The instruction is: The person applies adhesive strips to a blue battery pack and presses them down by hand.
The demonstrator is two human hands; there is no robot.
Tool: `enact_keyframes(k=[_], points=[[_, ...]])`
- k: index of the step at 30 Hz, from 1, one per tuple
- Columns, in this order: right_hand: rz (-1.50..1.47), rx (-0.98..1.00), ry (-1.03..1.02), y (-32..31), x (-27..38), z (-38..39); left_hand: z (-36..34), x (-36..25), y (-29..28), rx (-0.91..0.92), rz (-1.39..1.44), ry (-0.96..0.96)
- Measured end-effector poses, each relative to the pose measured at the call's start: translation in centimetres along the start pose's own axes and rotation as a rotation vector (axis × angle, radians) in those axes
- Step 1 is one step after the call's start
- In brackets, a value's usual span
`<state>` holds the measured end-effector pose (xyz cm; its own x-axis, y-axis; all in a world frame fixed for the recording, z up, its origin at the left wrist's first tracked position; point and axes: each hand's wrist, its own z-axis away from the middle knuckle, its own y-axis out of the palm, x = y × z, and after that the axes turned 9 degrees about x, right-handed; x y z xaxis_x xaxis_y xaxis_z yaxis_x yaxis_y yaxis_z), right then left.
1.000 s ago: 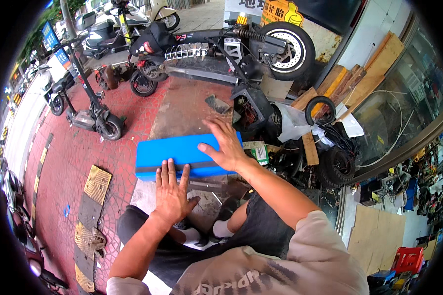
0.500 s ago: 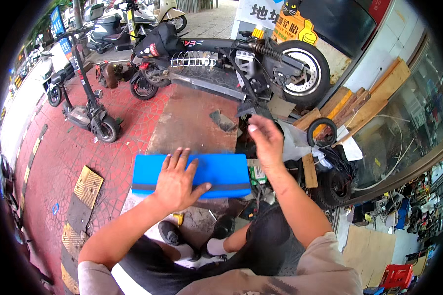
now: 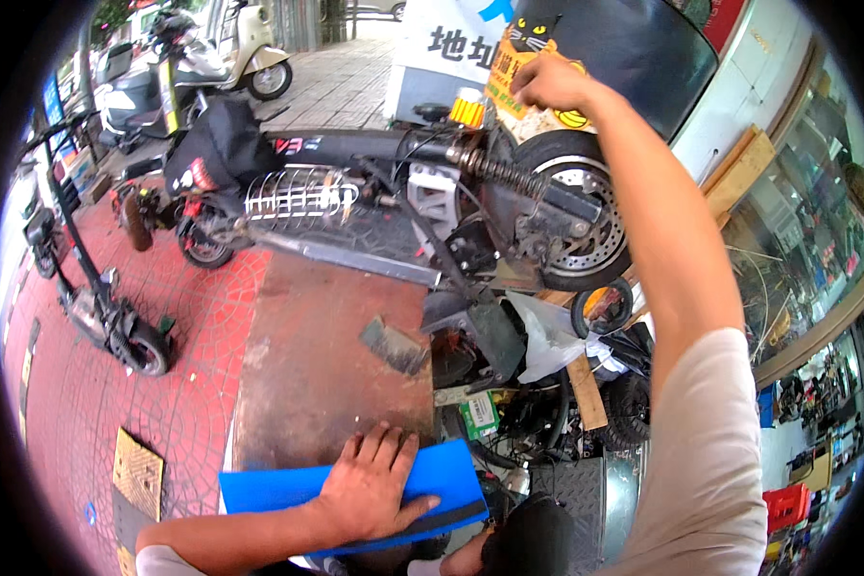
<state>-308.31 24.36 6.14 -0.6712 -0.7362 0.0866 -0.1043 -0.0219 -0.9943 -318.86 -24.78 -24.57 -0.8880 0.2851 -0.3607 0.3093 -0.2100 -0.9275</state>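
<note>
My left hand (image 3: 370, 490) lies flat with fingers spread on a blue, flat, pad-like piece (image 3: 278, 490) with a dark stripe along its near side. The blue piece rests at the near end of a worn brown board (image 3: 326, 384). Far ahead, my right hand (image 3: 552, 84) is raised in front of a yellow cat-shaped sign (image 3: 538, 48), above the wheel (image 3: 590, 226) of a large black electric scooter (image 3: 355, 154). The right fingers are curled together; anything between them is hidden. A small dark flat piece (image 3: 394, 346) lies on the board.
Right of the board are a green box (image 3: 478, 415), tangled parts, a white plastic bag (image 3: 542, 336) and a small tyre (image 3: 602, 307). Another scooter (image 3: 96, 298) stands on the red paving at left. Wooden planks (image 3: 739, 168) lean by the glass at right.
My right hand has reached forward and up toward the sign, its fingers curling. My left hand stays on the blue piece. The view has shifted, so the blue piece sits lower in it.
</note>
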Motion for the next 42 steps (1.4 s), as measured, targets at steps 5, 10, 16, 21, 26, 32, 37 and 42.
enact_keyframes(k=[5, 10, 16, 21, 26, 32, 37, 42], points=[[-0.181, 0.195, 0.156, 3.3, 0.9, -5.8, 0.6, 0.9, -0.2, 0.009, 0.034, -0.005], [-0.171, 0.201, 0.213, 4.5, 0.0, -6.9, 0.3, 0.5, -0.9, 0.024, 0.026, 0.014], [-0.137, 0.220, 0.226, 5.0, -0.7, -8.1, 0.4, 0.3, -0.8, 0.052, 0.025, 0.004], [-0.119, 0.189, 0.193, 5.7, 0.0, -8.1, 0.4, 0.3, -0.9, 0.064, 0.040, -0.015], [-0.003, 0.190, 0.189, 5.6, -0.8, -8.3, 0.9, -0.5, -0.7, -0.028, 0.059, -0.048], [-0.079, 0.208, 0.211, 4.9, 0.3, -6.9, 0.7, 0.0, -0.8, 0.044, 0.002, -0.032], [-0.225, 0.189, 0.405, 3.5, -3.1, -5.1, 0.5, 0.4, -0.1, -0.044, 0.030, 0.013], [-0.489, -0.094, 0.588, -0.8, -9.5, 2.6, 0.9, 0.0, -0.4, -0.072, -0.006, -0.013]])
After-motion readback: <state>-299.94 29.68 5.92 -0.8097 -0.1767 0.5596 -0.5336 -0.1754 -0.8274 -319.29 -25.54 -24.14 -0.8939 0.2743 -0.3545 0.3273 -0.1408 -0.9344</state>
